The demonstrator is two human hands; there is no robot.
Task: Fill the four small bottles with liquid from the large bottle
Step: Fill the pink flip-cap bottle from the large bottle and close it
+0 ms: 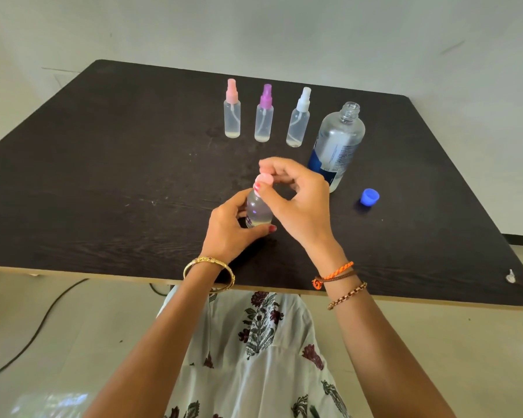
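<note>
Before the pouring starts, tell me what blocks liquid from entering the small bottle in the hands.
Its pink spray cap sits on the small bottle, pinched by the right hand; the left hand grips the body. The large bottle is uncapped.

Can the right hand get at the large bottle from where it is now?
Probably yes. The large bottle stands open just beyond the right hand with nothing between them, but that hand pinches the pink cap of the small bottle and must release it first.
</note>
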